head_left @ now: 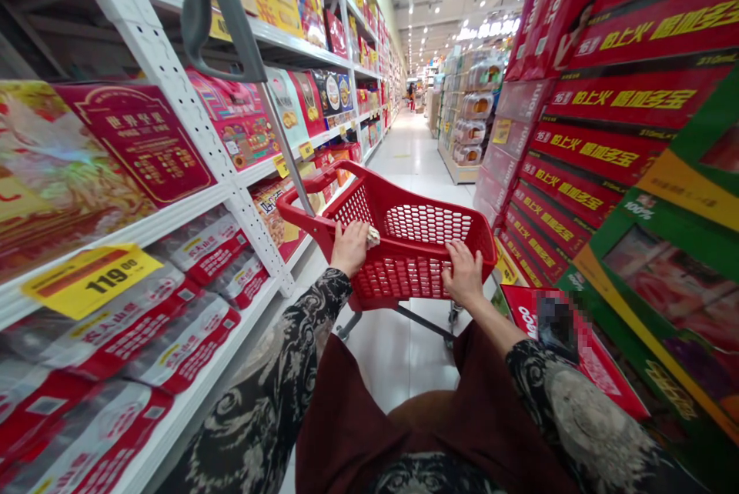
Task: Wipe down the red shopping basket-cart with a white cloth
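A red shopping basket on wheels [427,213], with perforated plastic walls, stands in front of me and no goods show inside it. My left hand [349,249] grips its near rim at the left, fingers curled over the edge. By those fingertips is a small crumpled pale thing [374,235]; its kind I cannot make out. Farther right on the same rim, my right hand [463,272] has its fingers bent over the edge. From the basket's left end a metal pole rises to a grey loop handle [222,32], tilted left.
White shelves [231,186] with boxed goods and bottle packs line the left, carrying a yellow price tag [95,276]. Stacked red drink cartons [612,140] and green boxes [652,248] stand close on the right. The white tiled aisle [407,140] runs ahead past a display rack [470,105].
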A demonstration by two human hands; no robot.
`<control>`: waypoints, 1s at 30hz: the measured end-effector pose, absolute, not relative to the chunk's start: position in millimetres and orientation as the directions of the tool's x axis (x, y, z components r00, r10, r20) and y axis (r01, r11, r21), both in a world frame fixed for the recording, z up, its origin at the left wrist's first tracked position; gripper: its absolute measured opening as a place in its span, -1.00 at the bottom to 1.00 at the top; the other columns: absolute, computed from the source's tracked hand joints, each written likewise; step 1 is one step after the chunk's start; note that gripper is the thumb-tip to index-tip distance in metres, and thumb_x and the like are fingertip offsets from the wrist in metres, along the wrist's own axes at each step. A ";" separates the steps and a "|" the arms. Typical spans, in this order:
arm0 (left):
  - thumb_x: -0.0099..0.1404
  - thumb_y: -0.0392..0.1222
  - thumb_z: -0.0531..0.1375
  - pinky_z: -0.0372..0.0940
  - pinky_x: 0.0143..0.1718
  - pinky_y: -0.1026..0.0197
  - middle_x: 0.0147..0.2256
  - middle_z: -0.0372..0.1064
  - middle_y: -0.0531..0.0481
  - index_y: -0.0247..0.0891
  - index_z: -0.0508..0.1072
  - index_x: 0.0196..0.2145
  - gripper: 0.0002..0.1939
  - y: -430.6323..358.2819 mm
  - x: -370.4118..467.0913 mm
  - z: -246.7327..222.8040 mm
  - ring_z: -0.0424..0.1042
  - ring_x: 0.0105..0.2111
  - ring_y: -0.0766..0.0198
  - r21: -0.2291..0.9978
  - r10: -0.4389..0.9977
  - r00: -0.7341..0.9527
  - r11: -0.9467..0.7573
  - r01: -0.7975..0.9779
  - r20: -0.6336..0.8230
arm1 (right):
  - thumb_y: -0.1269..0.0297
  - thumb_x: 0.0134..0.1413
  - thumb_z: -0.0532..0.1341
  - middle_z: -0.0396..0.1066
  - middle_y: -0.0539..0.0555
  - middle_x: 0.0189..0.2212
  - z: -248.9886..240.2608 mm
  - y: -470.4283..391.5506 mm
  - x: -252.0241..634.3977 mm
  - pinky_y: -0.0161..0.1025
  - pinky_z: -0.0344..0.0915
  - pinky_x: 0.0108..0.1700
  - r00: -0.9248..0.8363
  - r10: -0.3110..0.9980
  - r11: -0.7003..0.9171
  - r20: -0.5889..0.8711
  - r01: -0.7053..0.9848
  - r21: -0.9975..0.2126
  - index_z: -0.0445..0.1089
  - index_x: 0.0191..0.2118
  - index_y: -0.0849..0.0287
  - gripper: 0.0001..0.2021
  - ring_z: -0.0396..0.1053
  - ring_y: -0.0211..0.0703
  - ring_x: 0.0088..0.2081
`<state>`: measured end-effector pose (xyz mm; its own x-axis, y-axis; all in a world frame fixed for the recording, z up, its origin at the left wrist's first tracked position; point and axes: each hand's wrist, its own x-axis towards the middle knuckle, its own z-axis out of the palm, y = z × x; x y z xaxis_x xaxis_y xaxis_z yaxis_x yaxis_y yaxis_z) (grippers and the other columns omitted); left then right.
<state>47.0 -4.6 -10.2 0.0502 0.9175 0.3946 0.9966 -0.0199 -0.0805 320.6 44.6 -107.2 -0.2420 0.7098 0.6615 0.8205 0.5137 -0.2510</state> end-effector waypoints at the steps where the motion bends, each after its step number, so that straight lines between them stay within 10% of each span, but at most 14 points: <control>1: 0.30 -0.28 -0.17 -0.21 0.25 -0.21 0.16 0.20 -0.21 -0.31 0.21 0.16 -0.50 -4.4 45.1 -10.0 0.14 0.18 0.10 -0.075 0.914 0.049 -0.020 0.997 0.402 | 0.40 -0.02 0.05 0.21 0.27 0.15 -109.8 45.4 328.0 0.23 -0.13 0.22 -0.216 0.716 0.487 0.664 0.836 -0.253 0.19 0.14 0.28 -0.48 0.11 0.06 0.19; 7: 0.32 -0.23 -0.17 -0.22 0.25 -0.19 0.19 0.15 -0.23 -0.35 0.14 0.19 -0.49 -6.3 20.1 -4.8 0.11 0.20 0.10 0.026 0.826 -0.152 0.165 0.986 0.543 | 0.43 -0.03 0.02 0.22 0.28 0.15 -119.6 45.8 355.7 0.23 -0.16 0.23 -0.141 0.759 0.392 0.635 0.878 -0.273 0.19 0.14 0.35 -0.47 0.09 0.08 0.21; 17: 0.32 -0.25 -0.15 -0.21 0.24 -0.25 0.13 0.24 -0.24 -0.32 0.24 0.13 -0.53 9.0 93.0 -29.3 0.21 0.14 0.07 -0.030 0.911 0.105 -0.101 0.994 0.398 | 0.46 -0.06 0.03 0.15 0.24 0.20 -102.2 30.4 329.2 0.18 -0.25 0.26 -0.202 0.795 0.423 0.571 0.860 -0.285 0.14 0.18 0.33 -0.41 0.00 0.02 0.25; 30: 0.32 -0.27 -0.18 -0.21 0.23 -0.26 0.13 0.23 -0.24 -0.36 0.24 0.12 -0.53 9.7 95.4 -38.4 0.16 0.16 0.05 0.019 0.907 0.023 -0.035 0.999 0.420 | 0.49 -0.07 0.05 0.11 0.25 0.22 -95.9 22.9 314.8 0.15 -0.22 0.27 -0.238 0.807 0.473 0.541 0.809 -0.348 0.13 0.19 0.36 -0.39 -0.04 0.02 0.27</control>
